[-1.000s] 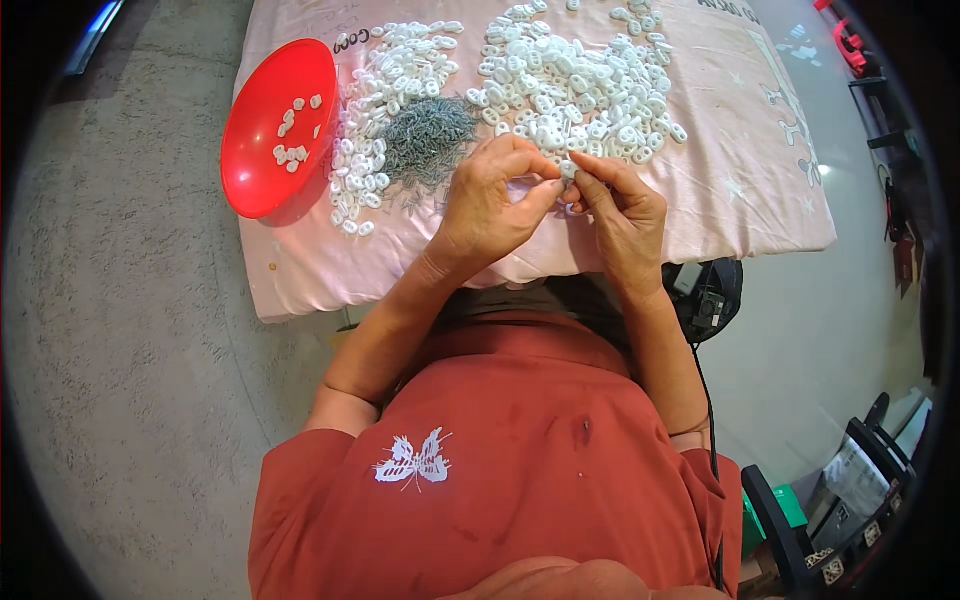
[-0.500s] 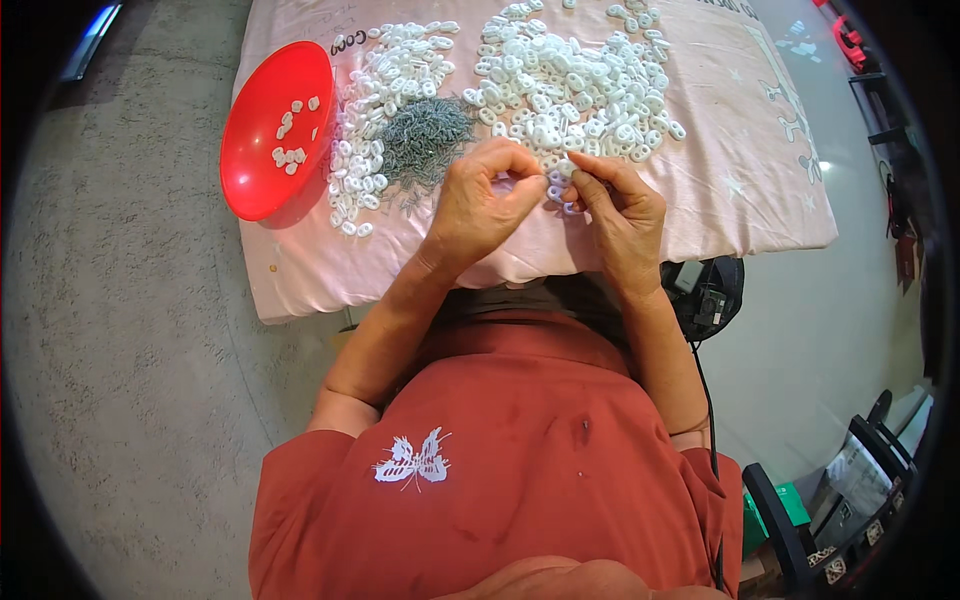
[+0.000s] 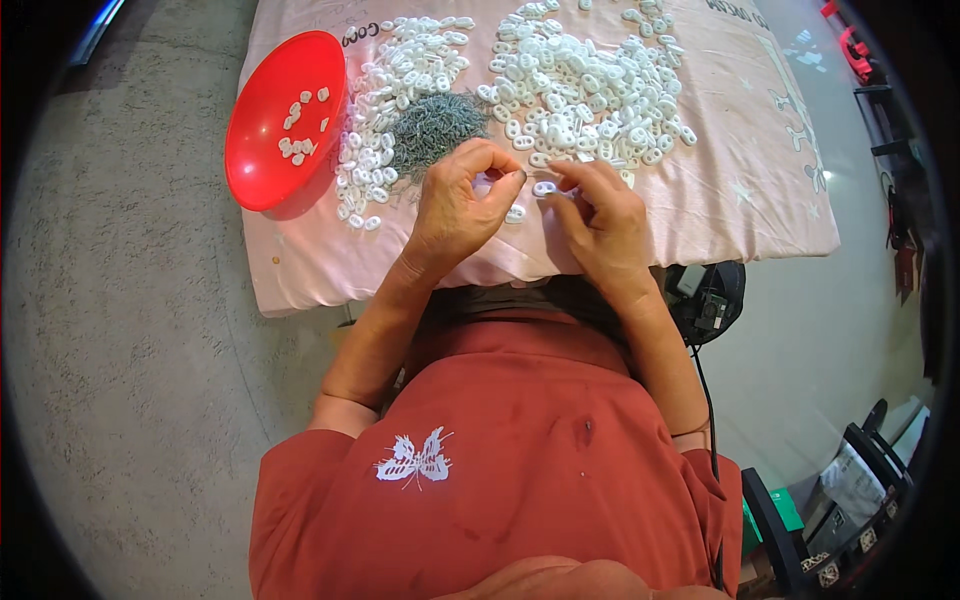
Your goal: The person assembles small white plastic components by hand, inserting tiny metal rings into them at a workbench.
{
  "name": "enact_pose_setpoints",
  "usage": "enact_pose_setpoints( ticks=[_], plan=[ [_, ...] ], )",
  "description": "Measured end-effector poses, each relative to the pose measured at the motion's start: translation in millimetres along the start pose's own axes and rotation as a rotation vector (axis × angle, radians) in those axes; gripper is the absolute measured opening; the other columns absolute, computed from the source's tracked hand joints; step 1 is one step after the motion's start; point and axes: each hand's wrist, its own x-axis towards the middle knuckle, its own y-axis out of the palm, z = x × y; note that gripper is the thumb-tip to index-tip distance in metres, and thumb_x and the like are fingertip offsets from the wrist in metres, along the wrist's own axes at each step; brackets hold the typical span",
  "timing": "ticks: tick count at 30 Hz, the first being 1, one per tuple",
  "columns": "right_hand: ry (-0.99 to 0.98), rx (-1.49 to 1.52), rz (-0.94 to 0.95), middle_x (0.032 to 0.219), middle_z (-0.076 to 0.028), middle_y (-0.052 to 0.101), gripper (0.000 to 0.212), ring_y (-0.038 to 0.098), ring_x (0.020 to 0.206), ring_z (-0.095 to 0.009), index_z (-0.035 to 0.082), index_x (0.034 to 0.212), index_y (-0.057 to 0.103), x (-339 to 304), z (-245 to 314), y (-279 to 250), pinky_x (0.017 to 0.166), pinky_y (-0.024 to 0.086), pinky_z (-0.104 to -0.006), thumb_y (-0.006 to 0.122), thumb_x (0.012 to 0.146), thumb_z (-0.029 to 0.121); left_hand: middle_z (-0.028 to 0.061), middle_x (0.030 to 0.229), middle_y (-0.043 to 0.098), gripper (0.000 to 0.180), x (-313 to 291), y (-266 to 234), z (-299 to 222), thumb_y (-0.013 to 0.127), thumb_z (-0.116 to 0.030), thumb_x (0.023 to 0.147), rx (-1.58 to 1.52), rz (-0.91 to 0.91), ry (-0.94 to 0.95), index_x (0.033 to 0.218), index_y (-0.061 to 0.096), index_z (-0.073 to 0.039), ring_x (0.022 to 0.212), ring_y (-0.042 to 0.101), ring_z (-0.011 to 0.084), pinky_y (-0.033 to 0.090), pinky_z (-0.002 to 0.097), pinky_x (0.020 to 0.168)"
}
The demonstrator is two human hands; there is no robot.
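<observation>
My left hand [image 3: 465,205] is closed in a pinch over the near part of the table, thumb tip against forefinger. Whatever it pinches is too small to make out. My right hand [image 3: 605,225] is beside it, thumb and forefinger apart, holding nothing. Just off its fingertips is a small white oval plastic piece with two holes [image 3: 543,188]. Another such piece [image 3: 515,214] lies nearer, between the hands. Beyond my left hand is a heap of small grey screws [image 3: 435,130]. A big pile of white oval pieces [image 3: 590,90] spreads beyond my right hand.
A red bowl [image 3: 255,150] with several small white pieces in it stands at the table's left edge. Between bowl and screws lies a second group of white pieces [image 3: 420,65]. A pink printed cloth [image 3: 720,190] covers the table. A black bag [image 3: 715,300] hangs below its near edge.
My right thumb and forefinger, earlier pinching a white piece against my left fingertips, have parted and let go. The hands have drawn slightly apart. My left hand keeps its pinch.
</observation>
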Motion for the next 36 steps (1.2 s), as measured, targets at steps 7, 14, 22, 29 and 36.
enact_pose_setpoints(
  ticks=[7,14,22,29,36],
  plan=[
    [0.126,0.639,-0.034,0.117,-0.012,0.057,0.035,0.062,0.093,-0.015,-0.002,0.125,0.048,-2.5,-20.7,-8.4,0.085,0.048,-0.0256,0.037,0.093,-0.013,0.0037,0.082,0.061,0.004,0.3,1.0,-12.6,0.066,-0.002,0.085,-0.014,0.062,-0.015,0.086,0.063,0.001,0.075,0.057,0.0105,0.046,0.0251,0.068],
    [0.228,0.929,-0.063,0.120,-0.018,0.058,0.028,0.064,0.109,-0.023,-0.001,0.128,0.042,-2.9,-14.9,-8.0,0.090,0.053,-0.0296,0.043,0.100,-0.004,0.0089,0.076,0.062,0.005,4.0,7.5,-20.7,0.066,-0.001,0.079,-0.019,0.043,0.067,0.083,0.063,-0.001,0.071,0.063,0.0204,0.049,0.0316,0.065],
    [0.299,0.937,0.002,0.101,-0.011,0.066,0.017,0.069,0.094,-0.018,-0.003,0.114,0.056,-7.6,-21.0,-11.2,0.080,0.056,-0.0261,0.055,0.097,-0.003,0.0094,0.077,0.063,0.005,6.0,11.4,-31.0,0.065,0.000,0.079,-0.044,0.048,0.092,0.083,0.063,0.000,0.073,0.063,0.0221,0.049,0.0324,0.067],
    [0.274,0.949,-0.034,0.094,-0.008,0.067,0.016,0.067,0.086,-0.013,-0.003,0.110,0.058,-5.8,-13.4,-11.0,0.077,0.053,-0.0233,0.059,0.094,-0.003,0.0107,0.083,0.064,0.006,10.5,20.1,-29.6,0.064,-0.001,0.080,-0.118,0.025,0.206,0.085,0.062,0.000,0.076,0.065,0.0233,0.051,0.0330,0.069],
    [0.283,0.899,0.012,0.094,-0.009,0.067,0.017,0.068,0.086,-0.013,-0.004,0.109,0.057,-7.0,-16.1,-9.4,0.075,0.054,-0.0230,0.061,0.093,-0.004,0.0110,0.083,0.064,0.006,10.3,20.7,-32.1,0.063,-0.001,0.081,-0.099,0.071,0.161,0.087,0.062,0.000,0.075,0.065,0.0243,0.051,0.0331,0.069]
  ],
)
